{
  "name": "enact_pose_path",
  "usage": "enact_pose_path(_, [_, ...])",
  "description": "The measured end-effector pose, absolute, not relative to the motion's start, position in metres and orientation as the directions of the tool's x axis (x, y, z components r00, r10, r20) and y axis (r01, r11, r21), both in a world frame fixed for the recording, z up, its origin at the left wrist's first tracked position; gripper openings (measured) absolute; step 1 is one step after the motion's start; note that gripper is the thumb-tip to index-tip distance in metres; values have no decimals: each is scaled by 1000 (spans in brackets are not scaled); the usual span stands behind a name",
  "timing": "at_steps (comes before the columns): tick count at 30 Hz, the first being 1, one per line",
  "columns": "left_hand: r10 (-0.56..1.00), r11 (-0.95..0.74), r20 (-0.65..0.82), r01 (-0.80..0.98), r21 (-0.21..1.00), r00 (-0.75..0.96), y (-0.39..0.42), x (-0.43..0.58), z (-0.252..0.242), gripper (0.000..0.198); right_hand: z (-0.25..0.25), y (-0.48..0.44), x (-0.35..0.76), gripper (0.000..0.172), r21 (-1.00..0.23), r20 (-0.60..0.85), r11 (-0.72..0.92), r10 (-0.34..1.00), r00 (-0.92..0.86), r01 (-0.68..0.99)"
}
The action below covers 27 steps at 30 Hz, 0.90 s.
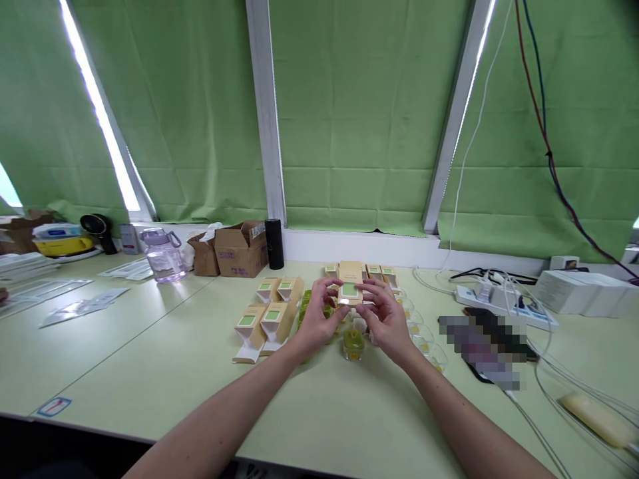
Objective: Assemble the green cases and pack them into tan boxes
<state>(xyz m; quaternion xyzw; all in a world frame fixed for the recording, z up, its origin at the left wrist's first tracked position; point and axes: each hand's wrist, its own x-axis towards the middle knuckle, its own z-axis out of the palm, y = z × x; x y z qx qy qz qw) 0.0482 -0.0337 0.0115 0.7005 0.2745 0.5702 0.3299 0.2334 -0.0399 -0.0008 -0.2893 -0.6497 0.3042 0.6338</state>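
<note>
Between my two hands is a small cream carton [351,296] with a green square on its face. My left hand [319,316] grips its left side with thumb and fingers, and my right hand [388,320] grips its right side. Just below the carton stands a small square glass jar [353,346] with green contents. More green jars [305,301] are partly hidden behind my left hand. To the left, several matching cartons [274,316] lie with flaps unfolded. Other cartons [390,274] stand behind my hands. Clear round plastic pieces [421,331] lie in a row beside my right hand.
A power strip [532,318] with tangled white cables and blurred phone-like devices [482,352] lies at right, near white boxes [574,293]. Behind left stand a cardboard box [242,251], a black cylinder [274,244] and a water bottle [164,256]. Plastic sheets [82,307] lie far left.
</note>
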Motion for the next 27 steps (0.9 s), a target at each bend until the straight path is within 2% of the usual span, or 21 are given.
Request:
enact_pose_path(10, [763,-643,632,69,762,136,-33,52,12,44,-1,-41,232,27,-758,652,652,758,-17,-3])
enact_pose_path(22, [762,-646,629,117,754,151,-34,52,11,33,-3,-39,231,24,-773,634,634,773,-2,-1])
enact_pose_path(27, [757,-651,632,117,750,167,-33,51,11,38,-4,-36,234,28,-772,636,634,771,-26,-45])
